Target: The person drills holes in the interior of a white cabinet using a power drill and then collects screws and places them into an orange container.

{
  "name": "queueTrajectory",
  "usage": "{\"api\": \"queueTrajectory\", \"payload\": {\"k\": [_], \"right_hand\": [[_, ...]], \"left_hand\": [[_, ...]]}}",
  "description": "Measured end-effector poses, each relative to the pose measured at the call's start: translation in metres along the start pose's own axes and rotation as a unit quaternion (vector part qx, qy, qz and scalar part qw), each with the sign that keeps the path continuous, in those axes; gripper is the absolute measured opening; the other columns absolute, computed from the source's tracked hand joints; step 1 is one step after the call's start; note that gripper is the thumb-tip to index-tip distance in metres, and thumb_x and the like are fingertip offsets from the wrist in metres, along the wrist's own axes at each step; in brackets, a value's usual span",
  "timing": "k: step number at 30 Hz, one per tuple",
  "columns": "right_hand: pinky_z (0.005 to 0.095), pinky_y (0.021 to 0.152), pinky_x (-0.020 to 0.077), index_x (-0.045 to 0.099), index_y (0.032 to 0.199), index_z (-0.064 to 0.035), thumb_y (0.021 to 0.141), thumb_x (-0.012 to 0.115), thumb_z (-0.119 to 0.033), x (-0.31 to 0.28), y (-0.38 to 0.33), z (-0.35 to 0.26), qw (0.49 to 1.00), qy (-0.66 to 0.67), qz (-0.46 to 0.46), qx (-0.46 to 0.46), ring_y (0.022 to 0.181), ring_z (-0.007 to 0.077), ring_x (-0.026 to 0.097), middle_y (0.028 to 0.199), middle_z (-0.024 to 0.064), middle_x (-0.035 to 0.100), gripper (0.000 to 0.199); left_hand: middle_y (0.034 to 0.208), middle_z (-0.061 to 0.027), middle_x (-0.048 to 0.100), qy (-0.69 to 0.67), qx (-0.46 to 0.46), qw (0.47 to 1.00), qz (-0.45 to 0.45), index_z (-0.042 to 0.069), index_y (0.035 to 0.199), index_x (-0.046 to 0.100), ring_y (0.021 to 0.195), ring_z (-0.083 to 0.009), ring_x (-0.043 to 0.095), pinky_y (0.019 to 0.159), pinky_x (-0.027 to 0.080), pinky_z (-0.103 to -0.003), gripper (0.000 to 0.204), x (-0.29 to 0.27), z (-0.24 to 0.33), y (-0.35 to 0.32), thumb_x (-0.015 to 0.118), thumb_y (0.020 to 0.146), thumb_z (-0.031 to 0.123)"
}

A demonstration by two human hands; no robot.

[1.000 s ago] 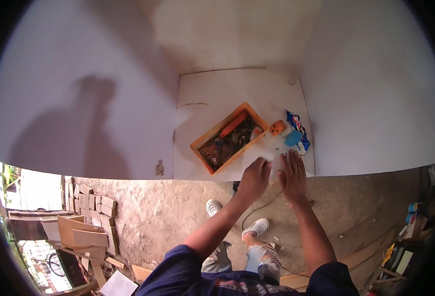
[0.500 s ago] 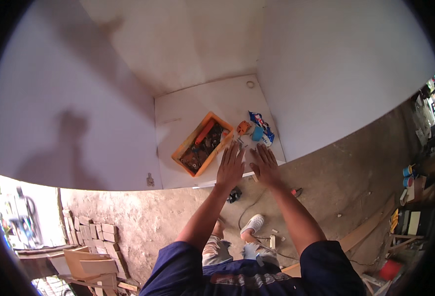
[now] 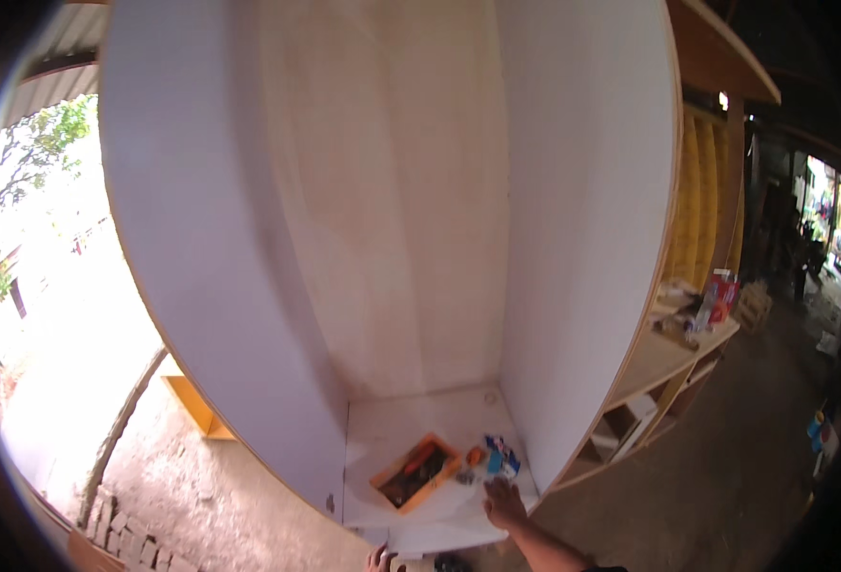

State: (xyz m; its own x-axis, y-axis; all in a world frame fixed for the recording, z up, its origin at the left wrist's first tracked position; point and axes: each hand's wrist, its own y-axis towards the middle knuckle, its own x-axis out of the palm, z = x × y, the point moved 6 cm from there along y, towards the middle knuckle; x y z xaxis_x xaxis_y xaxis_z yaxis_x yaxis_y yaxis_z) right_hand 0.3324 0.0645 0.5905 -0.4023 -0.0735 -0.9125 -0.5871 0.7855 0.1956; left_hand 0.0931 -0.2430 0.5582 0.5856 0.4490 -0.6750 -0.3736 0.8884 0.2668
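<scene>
My right hand [image 3: 504, 505] lies at the front of the white cabinet's bottom board [image 3: 420, 522], fingers stretched out and holding nothing. Just beyond its fingertips are a blue-and-white packet [image 3: 508, 459], a small blue item [image 3: 493, 464] and an orange item [image 3: 476, 455], too blurred to name. To their left sits an orange tray [image 3: 394, 505] holding dark small hardware and a red-orange tool. My left hand [image 3: 378, 559] shows only partly at the lower edge, by the board's front edge; its visible fingers are extended, with nothing seen in them.
Tall cabinet side panels rise at left [image 3: 201, 238] and right [image 3: 582, 219], with a plywood back [image 3: 392, 191] between them. A wooden shelf unit [image 3: 668, 372] with loose items stands on the right. At left are a yellow box [image 3: 196, 405] and stacked bricks [image 3: 125, 539].
The view has tilted up, showing more of the tall cabinet. My hands have moved apart: the left is now low by the front edge, the right stays near the packet.
</scene>
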Motion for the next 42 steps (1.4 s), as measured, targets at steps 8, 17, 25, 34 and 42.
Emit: {"api": "queueTrajectory", "payload": {"k": [8,17,25,34,42], "right_hand": [[0.0624,0.115,0.0390,0.050,0.154,-0.0061,0.102,0.057,-0.049,-0.007,0.013,0.007,0.995,-0.076,-0.060,0.024,0.147,0.0424,0.045,0.159,0.0225,0.048,0.067],[0.0619,0.124,0.0263,0.035,0.162,-0.0015,0.096,0.057,-0.021,-0.018,0.037,-0.028,0.967,0.046,-0.174,0.182,0.159,0.0438,0.021,0.171,0.0277,0.025,0.072],[0.0494,0.124,0.0342,0.040,0.158,0.0011,0.091,0.062,-0.017,0.015,0.043,-0.001,0.971,-0.042,-0.141,0.190,0.152,0.0458,0.036,0.165,0.0296,0.035,0.073],[0.0477,0.124,0.0346,0.041,0.159,-0.0033,0.090,0.067,-0.021,0.008,0.061,0.005,0.952,-0.053,-0.263,0.148,0.152,0.0443,0.035,0.164,0.0252,0.038,0.076],[0.0494,0.118,0.0392,0.049,0.151,-0.0042,0.091,0.067,-0.032,-0.027,0.110,0.030,0.952,-0.051,-0.294,0.063,0.144,0.0426,0.044,0.155,0.0236,0.047,0.069]], "left_hand": [[0.150,-0.0139,0.047,-0.060,-0.017,0.998,-0.025,0.017,0.155,0.040,0.123,-0.0356,0.056,0.104,0.051,-0.047,0.058,-0.005,0.018,0.072,0.064,0.102,0.021],[0.136,-0.0250,0.064,-0.085,0.031,0.995,-0.032,0.006,0.155,0.036,0.110,-0.0468,0.068,0.095,0.054,-0.055,0.069,-0.051,0.008,0.145,0.070,0.097,0.021],[0.133,-0.0255,0.064,-0.104,0.006,0.993,-0.060,0.005,0.147,0.041,0.111,-0.0466,0.067,0.096,0.054,-0.054,0.062,-0.064,0.007,0.184,0.071,0.096,0.024],[0.130,-0.0261,0.065,-0.090,-0.050,0.994,-0.043,0.004,0.138,0.048,0.112,-0.0464,0.066,0.096,0.054,-0.054,0.054,-0.054,0.011,0.200,0.072,0.095,0.028],[0.127,-0.0266,0.066,-0.072,-0.099,0.992,-0.014,0.004,0.130,0.054,0.113,-0.0462,0.065,0.097,0.053,-0.054,0.049,-0.022,0.035,0.227,0.072,0.095,0.031]]}}
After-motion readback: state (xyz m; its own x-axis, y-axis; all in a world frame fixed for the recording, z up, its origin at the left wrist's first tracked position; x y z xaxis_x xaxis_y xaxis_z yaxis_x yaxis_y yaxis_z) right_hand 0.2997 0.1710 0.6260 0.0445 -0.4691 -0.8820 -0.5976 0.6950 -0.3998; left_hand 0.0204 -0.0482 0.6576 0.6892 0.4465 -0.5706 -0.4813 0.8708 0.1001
